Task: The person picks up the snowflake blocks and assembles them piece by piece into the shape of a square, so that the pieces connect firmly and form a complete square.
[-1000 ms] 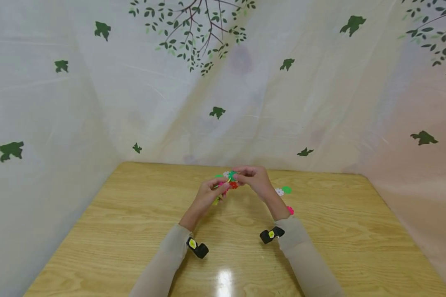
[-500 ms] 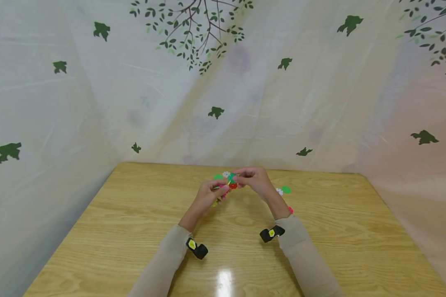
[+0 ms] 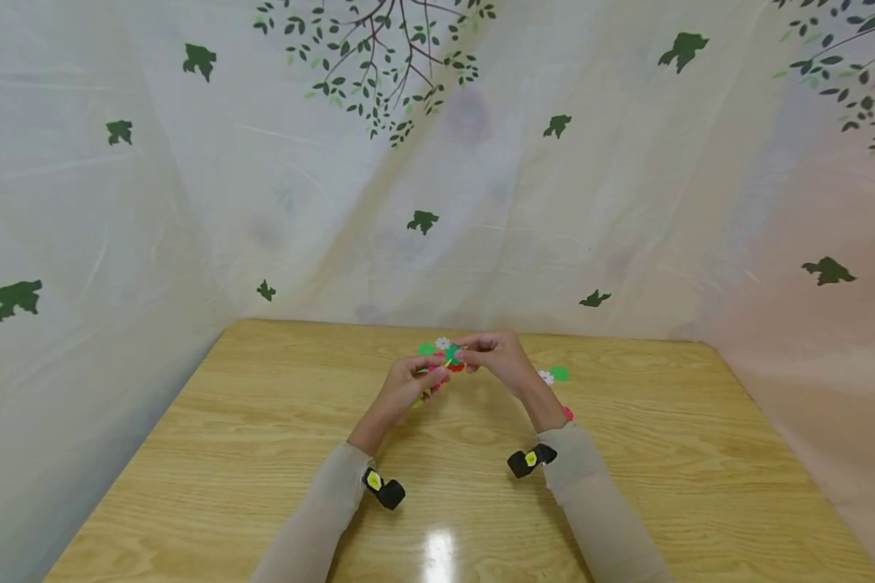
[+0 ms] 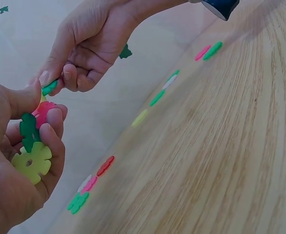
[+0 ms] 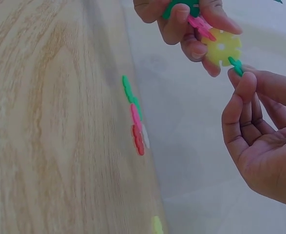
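Note:
My left hand [image 3: 403, 389] grips a chain of flower-shaped plastic discs. In the left wrist view it shows a pale yellow disc [image 4: 32, 162], a dark green disc [image 4: 29, 131] and a pink disc [image 4: 44, 111] against the curled fingers. Between finger and thumb my right hand [image 5: 267, 126] pinches a green disc [image 5: 237, 66], whose edge meets the rim of another yellow disc [image 5: 221, 48] at the chain's end. Both hands are above the table's far part, close together. Whether the green disc is slotted into the yellow one I cannot tell.
On the wooden table [image 3: 262, 453] behind the hands lie a light green disc [image 3: 426, 349], a white one [image 3: 442, 343] and a red one [image 4: 105, 165]. Farther right are a white disc [image 3: 547, 377], a green disc [image 3: 560, 373] and a pink disc [image 3: 569, 413] beside the right forearm.
Both hands have shifted very slightly down in the head view, keeping their grips. The green disc at the right fingertips has moved a little lower with them. The discs on the table lie as before.

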Motion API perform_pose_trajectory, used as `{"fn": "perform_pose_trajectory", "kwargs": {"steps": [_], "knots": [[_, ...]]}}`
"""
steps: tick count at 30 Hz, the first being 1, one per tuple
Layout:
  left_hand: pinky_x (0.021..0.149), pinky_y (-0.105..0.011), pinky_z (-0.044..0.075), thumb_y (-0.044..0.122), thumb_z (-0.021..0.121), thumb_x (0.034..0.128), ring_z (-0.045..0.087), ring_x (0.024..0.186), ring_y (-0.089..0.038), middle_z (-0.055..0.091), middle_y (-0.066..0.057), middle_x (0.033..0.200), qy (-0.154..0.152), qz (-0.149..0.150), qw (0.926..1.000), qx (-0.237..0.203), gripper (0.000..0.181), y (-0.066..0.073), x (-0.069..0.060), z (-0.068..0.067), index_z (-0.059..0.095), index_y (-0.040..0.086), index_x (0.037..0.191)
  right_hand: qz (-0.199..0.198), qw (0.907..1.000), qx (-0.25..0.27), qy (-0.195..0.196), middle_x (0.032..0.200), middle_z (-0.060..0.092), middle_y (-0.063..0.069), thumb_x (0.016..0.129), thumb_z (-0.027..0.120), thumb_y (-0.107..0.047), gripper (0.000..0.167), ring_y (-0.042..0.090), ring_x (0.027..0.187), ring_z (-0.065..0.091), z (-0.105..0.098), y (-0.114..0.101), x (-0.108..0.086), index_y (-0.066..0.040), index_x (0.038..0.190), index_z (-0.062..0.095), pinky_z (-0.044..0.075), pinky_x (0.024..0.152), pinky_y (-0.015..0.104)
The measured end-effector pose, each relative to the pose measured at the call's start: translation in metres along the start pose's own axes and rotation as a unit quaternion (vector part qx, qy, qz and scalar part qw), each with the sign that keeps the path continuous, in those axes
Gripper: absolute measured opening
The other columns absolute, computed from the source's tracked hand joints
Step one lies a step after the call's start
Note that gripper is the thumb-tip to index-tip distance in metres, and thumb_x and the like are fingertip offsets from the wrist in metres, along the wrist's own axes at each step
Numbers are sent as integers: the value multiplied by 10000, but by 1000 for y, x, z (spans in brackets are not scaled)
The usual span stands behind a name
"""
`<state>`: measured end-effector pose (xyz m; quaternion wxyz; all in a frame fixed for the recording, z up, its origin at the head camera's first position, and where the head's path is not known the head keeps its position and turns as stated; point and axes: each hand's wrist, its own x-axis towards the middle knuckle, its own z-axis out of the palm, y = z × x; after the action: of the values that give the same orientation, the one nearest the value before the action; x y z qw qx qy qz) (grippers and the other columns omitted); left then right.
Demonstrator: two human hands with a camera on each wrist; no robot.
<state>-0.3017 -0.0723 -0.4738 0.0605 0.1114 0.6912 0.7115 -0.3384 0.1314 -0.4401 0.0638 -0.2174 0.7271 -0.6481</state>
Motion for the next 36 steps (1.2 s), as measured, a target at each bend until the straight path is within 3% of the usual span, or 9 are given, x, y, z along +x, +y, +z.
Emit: {"fn": "perform_pose_trajectory", "kwargs": {"steps": [5,15,26,31,36], "knots": [[531,-204,418,60,593,1022,549,620,-93,690,-18,844,-90,-25,9997,240,290,1,-1,-2,634,-143,1226,13,10000,23,-71,738,708,78,927,711,1,281,103,630,625,-1,2,-1,127,1178,690,571,665,241],[524,-199,412,46,590,1020,539,621,-107,665,36,801,-36,-140,9998,138,264,1,1,-2,646,-137,1202,-29,9999,59,-106,737,719,-38,939,702,-13,297,95,641,637,-1,9,2,125,1201,677,580,692,251],[515,-213,399,79,631,1006,550,610,-102,640,-30,748,-112,-38,9991,412,291,5,2,-6,656,-111,1225,71,9992,307,-226,753,716,-83,950,672,22,323,76,649,631,1,8,3,180,1227,624,576,691,226],[558,-218,438,147,632,1017,567,670,-147,645,-66,814,-43,-81,9994,324,323,6,5,-5,661,-52,1270,161,9992,364,13,789,719,-82,955,679,-10,300,78,680,642,3,4,1,140,1213,650,581,704,227],[571,-205,456,177,604,1036,548,663,-118,590,2,780,-16,-228,9997,13,341,7,5,-3,633,-56,1282,114,9993,337,139,767,684,-64,957,673,-10,293,78,687,640,5,3,3,139,1208,645,581,699,229]]}}
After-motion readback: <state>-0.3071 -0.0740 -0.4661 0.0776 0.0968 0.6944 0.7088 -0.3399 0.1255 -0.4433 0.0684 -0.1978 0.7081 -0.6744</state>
